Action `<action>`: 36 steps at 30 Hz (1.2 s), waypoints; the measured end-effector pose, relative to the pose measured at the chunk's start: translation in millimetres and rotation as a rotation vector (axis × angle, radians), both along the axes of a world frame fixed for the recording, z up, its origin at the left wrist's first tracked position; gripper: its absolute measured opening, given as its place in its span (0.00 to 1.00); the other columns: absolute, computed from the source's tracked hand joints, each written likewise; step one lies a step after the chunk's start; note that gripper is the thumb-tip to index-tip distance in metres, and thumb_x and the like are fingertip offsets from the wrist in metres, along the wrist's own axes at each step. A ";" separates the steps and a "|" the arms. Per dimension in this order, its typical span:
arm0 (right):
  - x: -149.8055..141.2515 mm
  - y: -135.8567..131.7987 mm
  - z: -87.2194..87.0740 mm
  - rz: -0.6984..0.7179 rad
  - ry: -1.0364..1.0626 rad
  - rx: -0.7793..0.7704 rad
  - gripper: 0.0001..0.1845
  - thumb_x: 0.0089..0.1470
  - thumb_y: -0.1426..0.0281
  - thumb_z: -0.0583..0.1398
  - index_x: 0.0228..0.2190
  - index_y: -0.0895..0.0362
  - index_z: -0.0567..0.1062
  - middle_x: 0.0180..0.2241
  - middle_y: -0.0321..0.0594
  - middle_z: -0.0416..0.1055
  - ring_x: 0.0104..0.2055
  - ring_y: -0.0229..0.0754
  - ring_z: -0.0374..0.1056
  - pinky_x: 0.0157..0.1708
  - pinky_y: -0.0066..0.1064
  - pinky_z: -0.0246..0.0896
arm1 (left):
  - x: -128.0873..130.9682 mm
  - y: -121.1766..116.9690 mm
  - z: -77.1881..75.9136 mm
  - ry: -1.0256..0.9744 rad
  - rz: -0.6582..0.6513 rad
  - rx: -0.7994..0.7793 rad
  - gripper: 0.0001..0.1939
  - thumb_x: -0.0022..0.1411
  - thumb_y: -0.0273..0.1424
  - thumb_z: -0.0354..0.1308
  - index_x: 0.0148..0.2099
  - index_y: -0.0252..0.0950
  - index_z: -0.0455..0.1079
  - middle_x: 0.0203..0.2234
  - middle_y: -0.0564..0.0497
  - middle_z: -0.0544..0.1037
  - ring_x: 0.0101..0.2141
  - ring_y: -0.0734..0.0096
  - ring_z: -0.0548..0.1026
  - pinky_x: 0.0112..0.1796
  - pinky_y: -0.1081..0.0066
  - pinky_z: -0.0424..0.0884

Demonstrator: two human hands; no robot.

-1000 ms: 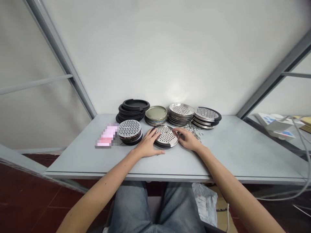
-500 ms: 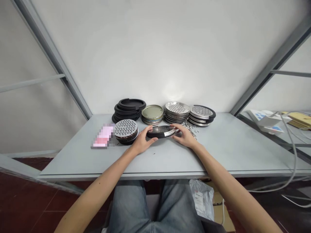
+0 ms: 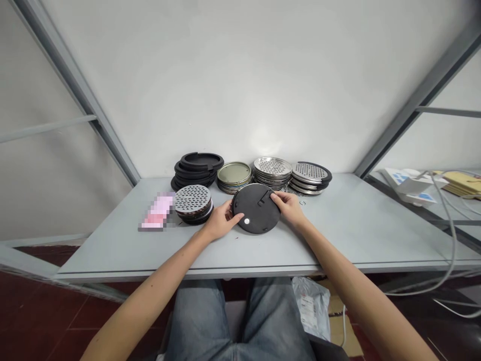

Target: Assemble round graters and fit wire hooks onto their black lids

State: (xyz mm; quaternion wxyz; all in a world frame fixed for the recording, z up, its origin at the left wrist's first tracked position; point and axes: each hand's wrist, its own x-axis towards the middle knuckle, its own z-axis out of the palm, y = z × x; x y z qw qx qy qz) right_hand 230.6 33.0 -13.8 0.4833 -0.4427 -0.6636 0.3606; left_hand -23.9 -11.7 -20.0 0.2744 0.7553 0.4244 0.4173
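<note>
Both hands grip a round, flat black disc [image 3: 256,209] just below the middle of the frame. Its plain black face is turned toward me and tipped upward, its far edge higher than its near one. Being round, it shows no clear long axis; a narrow slot in its face slants from the upper right edge down toward the centre, and a small round white spot [image 3: 247,221] sits at its lower left. I cannot tell whether its lower rim touches the pale grey bench [image 3: 338,233].

With my left hand [image 3: 221,219] I pinch the disc's left edge, thumb on the black face near the white spot, fingers curled at the rim and partly hidden. With my right hand [image 3: 292,208] I hold the upper right edge, thumb on the face by the slot's end, the other fingers mostly out of sight behind it.

Both my forearms reach up from the lower corners of the frame, angled inward, so that the hands face each other across the disc.

Just left of my left hand stands a stack of grey perforated round plates [image 3: 193,199]. Behind, from left to right, are piled black rimmed discs [image 3: 199,168], olive-gold round lids [image 3: 234,173], shiny silver perforated plates [image 3: 272,168] and black-edged perforated plates [image 3: 311,173]. Small metal hooks [image 3: 302,202] lie near my right hand.
</note>
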 end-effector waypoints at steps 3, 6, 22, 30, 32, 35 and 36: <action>0.1 -0.9 2.0 -0.003 -0.017 -0.003 0.25 0.52 0.52 0.58 0.37 0.60 0.80 0.31 0.41 0.79 0.31 0.46 0.73 0.29 0.32 0.67 | 0.2 -1.3 2.5 0.029 0.018 0.011 0.21 0.62 0.40 0.56 0.53 0.33 0.66 0.36 0.46 0.78 0.34 0.66 0.76 0.35 0.69 0.72; -0.2 -1.5 2.9 -0.003 -0.033 -0.015 0.24 0.52 0.52 0.58 0.36 0.60 0.80 0.32 0.41 0.79 0.31 0.46 0.73 0.30 0.32 0.66 | -0.2 -2.2 5.2 0.077 0.067 0.056 0.22 0.61 0.39 0.56 0.55 0.34 0.64 0.34 0.48 0.78 0.31 0.67 0.75 0.34 0.69 0.72; 1.3 0.6 -2.5 0.016 -0.136 -0.052 0.25 0.52 0.52 0.59 0.43 0.58 0.77 0.33 0.43 0.79 0.31 0.47 0.74 0.29 0.34 0.70 | -0.2 -1.0 5.8 0.085 0.096 0.017 0.27 0.60 0.39 0.58 0.59 0.35 0.62 0.30 0.51 0.76 0.28 0.71 0.73 0.31 0.72 0.70; 2.1 3.4 -3.9 0.043 -0.124 0.016 0.23 0.52 0.55 0.60 0.45 0.57 0.78 0.45 0.43 0.76 0.42 0.50 0.74 0.42 0.40 0.71 | -0.4 -2.1 5.5 0.259 0.118 0.137 0.23 0.62 0.39 0.54 0.57 0.35 0.62 0.44 0.43 0.75 0.43 0.59 0.73 0.45 0.61 0.70; 2.2 3.8 -3.4 0.011 -0.131 0.029 0.23 0.52 0.56 0.60 0.44 0.57 0.78 0.45 0.43 0.77 0.43 0.51 0.73 0.44 0.41 0.69 | -0.5 -2.9 4.6 0.272 0.100 0.153 0.28 0.60 0.40 0.57 0.59 0.35 0.59 0.48 0.42 0.72 0.48 0.57 0.71 0.50 0.59 0.67; 2.1 4.5 -2.7 -0.050 -0.171 0.059 0.21 0.51 0.57 0.61 0.42 0.57 0.79 0.45 0.45 0.76 0.46 0.51 0.72 0.48 0.43 0.67 | -1.1 -4.1 4.3 0.303 0.070 0.160 0.38 0.55 0.44 0.61 0.63 0.34 0.53 0.56 0.39 0.65 0.56 0.54 0.65 0.56 0.57 0.62; 2.0 4.9 -2.8 -0.066 -0.191 0.069 0.21 0.51 0.57 0.61 0.41 0.57 0.79 0.45 0.46 0.76 0.47 0.51 0.71 0.49 0.43 0.66 | -1.4 -4.3 4.4 0.316 0.062 0.154 0.43 0.54 0.45 0.62 0.65 0.34 0.50 0.58 0.38 0.62 0.58 0.52 0.62 0.57 0.56 0.60</action>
